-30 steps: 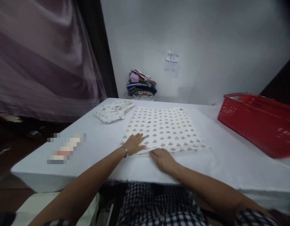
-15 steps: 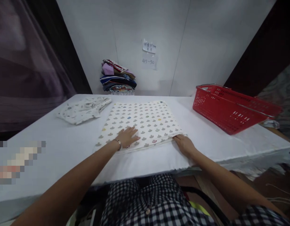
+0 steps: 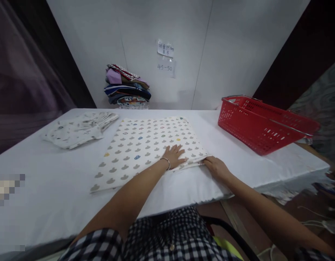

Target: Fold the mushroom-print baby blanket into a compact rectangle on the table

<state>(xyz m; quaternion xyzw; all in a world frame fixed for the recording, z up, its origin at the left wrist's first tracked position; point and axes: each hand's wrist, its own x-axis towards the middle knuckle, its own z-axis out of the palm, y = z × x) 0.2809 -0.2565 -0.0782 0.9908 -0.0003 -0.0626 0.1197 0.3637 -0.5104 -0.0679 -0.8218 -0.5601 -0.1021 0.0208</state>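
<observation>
A white cloth (image 3: pixel 149 143) printed with grey shapes and a few coloured ones lies folded flat on the white-covered table in front of me. My left hand (image 3: pixel 174 156) rests on it near its front right part, palm down with fingers spread. At the cloth's front right corner, my right hand (image 3: pixel 215 167) pinches the edge, its thumb and fingertips partly hidden by the fabric. The front edge between my hands looks slightly rumpled.
Another white printed cloth (image 3: pixel 77 129) lies loosely gathered at the left. Behind it stands a stack of folded fabrics (image 3: pixel 127 88) against the wall. A red plastic basket (image 3: pixel 254 125) sits at the right of the table (image 3: pixel 61 195). Two paper notes (image 3: pixel 165 58) hang on the wall.
My left hand has slid right across the cloth, nearer to my right hand. My right hand stays at the corner. The view has shifted slightly.
</observation>
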